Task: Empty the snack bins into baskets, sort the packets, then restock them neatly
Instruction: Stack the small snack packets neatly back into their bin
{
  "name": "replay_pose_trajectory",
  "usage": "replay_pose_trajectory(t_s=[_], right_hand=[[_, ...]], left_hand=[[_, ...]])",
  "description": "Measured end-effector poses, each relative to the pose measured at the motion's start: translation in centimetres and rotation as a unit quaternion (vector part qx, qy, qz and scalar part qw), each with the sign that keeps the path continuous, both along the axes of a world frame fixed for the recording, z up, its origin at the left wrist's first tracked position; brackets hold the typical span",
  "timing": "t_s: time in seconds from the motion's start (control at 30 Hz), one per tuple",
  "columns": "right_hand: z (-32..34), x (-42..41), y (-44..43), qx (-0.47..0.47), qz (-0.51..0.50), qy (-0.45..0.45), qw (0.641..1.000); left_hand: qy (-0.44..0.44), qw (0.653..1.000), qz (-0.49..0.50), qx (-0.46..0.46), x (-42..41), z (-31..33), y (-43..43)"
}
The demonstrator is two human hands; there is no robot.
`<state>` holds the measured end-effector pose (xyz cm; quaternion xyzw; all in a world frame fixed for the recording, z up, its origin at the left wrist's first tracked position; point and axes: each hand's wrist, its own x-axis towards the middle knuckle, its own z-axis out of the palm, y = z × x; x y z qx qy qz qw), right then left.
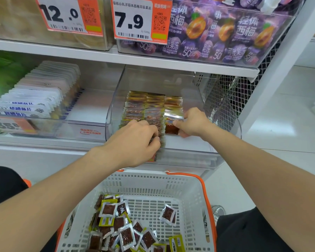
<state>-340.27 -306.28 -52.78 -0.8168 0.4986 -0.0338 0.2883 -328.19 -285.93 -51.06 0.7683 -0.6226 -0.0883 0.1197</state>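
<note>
A clear plastic bin (225, 142) on the lower shelf holds three upright rows of small brown snack packets (145, 108). My left hand (135, 140) curls its fingers round the front packets of the middle row. My right hand (193, 122) pinches a brown packet (171, 129) at the front of the right row. Below, a white basket (171, 184) with an orange rim holds several loose brown and yellow packets (124, 224) scattered over its floor.
To the left stands a bin of white packets (35, 99). The shelf above carries a bin of purple jelly pouches (225, 33) and orange price tags (140, 20). A wire mesh panel (225, 99) sits right of the bin. Dark-clothed knees flank the basket.
</note>
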Motion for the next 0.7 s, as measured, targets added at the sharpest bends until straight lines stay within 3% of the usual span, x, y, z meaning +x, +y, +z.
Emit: replay_pose_trajectory(t_s=[0.1,0.3,0.47,0.53,0.63,0.7], right_hand=[[0.2,-0.1,0.4,0.067,-0.042,-0.064,0.995],[1.6,-0.5,1.6,0.066,-0.044,-0.03,0.996],[3.5,-1.7,3.2,-0.056,-0.013,0.063,0.996],[4.0,-2.4,4.5,-0.109,0.009,0.003,0.994],[5.4,-4.2,9.2,-0.132,0.078,-0.163,0.975],[6.1,-5.8,13.1,-0.11,0.143,-0.21,0.961]], left_hand=[[-0.005,1.0,-0.003,0.0,0.0,-0.2,0.0],[-0.008,1.0,-0.014,-0.011,0.3,-0.6,0.2],[-0.001,0.998,-0.015,-0.062,0.1,-0.6,0.9],[-0.016,0.992,-0.01,-0.125,-0.4,-0.2,1.5],[-0.035,0.973,-0.02,-0.226,-1.8,0.5,3.5],[-0.073,0.968,-0.091,-0.224,-2.4,-0.8,5.0]])
